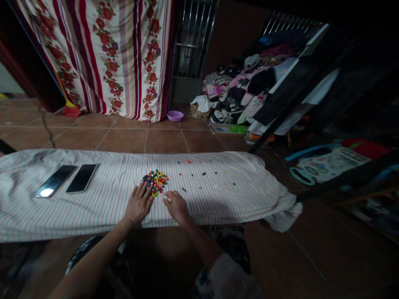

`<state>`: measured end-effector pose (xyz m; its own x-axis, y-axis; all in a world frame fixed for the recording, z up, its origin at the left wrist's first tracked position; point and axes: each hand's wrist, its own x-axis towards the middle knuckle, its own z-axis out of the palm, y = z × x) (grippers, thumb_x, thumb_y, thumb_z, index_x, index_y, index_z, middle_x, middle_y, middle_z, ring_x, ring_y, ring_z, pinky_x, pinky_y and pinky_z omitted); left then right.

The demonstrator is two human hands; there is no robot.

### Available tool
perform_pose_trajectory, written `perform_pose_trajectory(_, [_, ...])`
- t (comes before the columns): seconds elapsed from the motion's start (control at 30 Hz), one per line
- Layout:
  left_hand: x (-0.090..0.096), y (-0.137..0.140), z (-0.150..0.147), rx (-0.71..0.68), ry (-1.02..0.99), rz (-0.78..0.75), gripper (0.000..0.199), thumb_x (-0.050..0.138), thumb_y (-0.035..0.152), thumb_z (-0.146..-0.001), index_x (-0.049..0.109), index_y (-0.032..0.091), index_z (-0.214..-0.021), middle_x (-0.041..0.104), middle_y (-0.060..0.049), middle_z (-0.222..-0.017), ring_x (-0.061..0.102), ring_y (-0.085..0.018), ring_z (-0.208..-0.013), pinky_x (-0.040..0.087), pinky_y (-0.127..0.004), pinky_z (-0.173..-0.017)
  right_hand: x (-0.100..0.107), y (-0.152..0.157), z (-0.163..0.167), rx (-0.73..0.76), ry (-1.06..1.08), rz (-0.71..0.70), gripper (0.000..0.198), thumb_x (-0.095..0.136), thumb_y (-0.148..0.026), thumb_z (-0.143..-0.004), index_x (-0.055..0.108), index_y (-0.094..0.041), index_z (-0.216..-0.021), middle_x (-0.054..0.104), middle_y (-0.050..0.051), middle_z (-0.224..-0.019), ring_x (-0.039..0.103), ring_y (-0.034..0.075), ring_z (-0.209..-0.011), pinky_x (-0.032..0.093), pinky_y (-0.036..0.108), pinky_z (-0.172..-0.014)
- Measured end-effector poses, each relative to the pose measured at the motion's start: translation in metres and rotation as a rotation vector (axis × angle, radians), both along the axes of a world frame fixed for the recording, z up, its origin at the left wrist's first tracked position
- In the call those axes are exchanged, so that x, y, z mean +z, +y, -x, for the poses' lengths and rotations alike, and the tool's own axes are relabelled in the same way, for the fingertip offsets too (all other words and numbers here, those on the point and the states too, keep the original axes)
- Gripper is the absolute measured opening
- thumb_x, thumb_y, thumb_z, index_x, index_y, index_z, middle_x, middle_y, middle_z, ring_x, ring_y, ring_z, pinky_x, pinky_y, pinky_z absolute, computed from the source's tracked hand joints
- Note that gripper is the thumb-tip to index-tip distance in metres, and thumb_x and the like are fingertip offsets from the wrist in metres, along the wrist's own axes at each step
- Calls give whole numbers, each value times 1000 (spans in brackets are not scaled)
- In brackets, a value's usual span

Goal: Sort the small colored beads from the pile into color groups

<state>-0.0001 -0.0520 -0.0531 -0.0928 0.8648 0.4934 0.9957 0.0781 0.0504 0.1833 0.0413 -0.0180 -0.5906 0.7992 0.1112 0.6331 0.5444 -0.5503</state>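
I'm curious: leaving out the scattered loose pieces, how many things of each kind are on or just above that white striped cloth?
Flat, rectangular, dark-screened phones: 2
Heap of small multicoloured pieces: 1
Bare left hand and bare right hand: 2
Total: 5

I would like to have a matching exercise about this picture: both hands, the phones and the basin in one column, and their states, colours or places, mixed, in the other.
1. Left hand
2. Right hand
3. Two phones
4. Basin

A. Purple, on the tiled floor near the flowered curtain
B. Fingers curled, beside the pile of small coloured pieces
C. Dark screens, lying on the striped cloth
D. Fingers stretched out, at the pile's edge

Pairs: 1-D; 2-B; 3-C; 4-A
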Motion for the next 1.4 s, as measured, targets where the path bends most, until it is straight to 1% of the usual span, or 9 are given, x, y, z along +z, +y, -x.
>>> perform_pose_trajectory(0.1, [-5,2,2,-15,-32,-18,54,37,39,-97,45,13,-143,45,-18,-149,33,-30,-144,38,-50,-112,3,-5,1,63,-70,-67,11,60,-26,-91,69,-24,-97,67,4,-99,63,17,-96,46,26,-85])
perform_pose_trajectory(0.2, [-5,3,2,-37,-53,-54,53,37,37,-96,40,16,-145,46,-17,-149,35,-29,-144,40,-53,-111,-1,-8,-3,145,-30,-138,9,59,-22,-92,68,-24,-94,66,4,-97,60,17,-96,45,26,-88])
perform_pose_trajectory(0.37, [-2,3,-3,-14,-41,-74,53,37,33,-96,38,13,-145,47,-19,-148,31,-28,-146,39,-52,-112,-5,11,-11,199,117,-67,13,55,-16,-90,64,-24,-94,65,1,-91,61,16,-88,46,25,-81])
perform_pose_trajectory(0.5, [-2,4,-5,-2,-37,-73,57,37,38,-96,37,12,-146,44,-21,-149,30,-31,-146,42,-51,-110,3,55,-9,53,225,-23,12,56,-15,-86,65,-23,-90,64,1,-87,61,15,-81,46,24,-76])
perform_pose_trajectory(0.6, [-1,3,-3,25,-52,-118,59,38,41,-95,34,13,-148,41,-21,-151,31,-32,-145,45,-51,-108,11,95,-3,-46,276,-17,14,55,-17,-86,67,-23,-91,66,1,-92,63,14,-83,48,23,-77])
perform_pose_trajectory(0.73, [-2,1,-1,12,-34,-168,49,38,27,-95,37,20,-143,46,-19,-148,31,-31,-146,43,-56,-108,16,139,8,-159,259,-21,20,54,-14,-84,69,-22,-93,68,2,-94,64,14,-84,48,24,-78])
perform_pose_trajectory(0.87, [-7,3,-1,89,-34,-193,48,32,22,-95,37,10,-141,50,-24,-142,34,-32,-144,42,-56,-109,14,170,21,-224,179,-53,25,52,-9,-82,71,-22,-92,70,3,-93,65,15,-87,48,24,-79])
perform_pose_trajectory(1.13, [-16,7,-2,183,-20,-76,50,28,35,-97,50,11,-135,57,-20,-137,41,-33,-140,45,-52,-106,0,202,43,-266,-3,-81,27,52,-7,-85,72,-20,-98,73,8,-100,66,18,-93,46,26,-82])
perform_pose_trajectory(1.4, [-16,6,-2,185,-29,-56,51,29,35,-96,51,12,-135,57,-18,-139,40,-32,-140,44,-50,-107,-5,206,54,-200,-87,-123,30,52,-5,-85,74,-21,-99,70,9,-100,65,18,-94,45,25,-83])
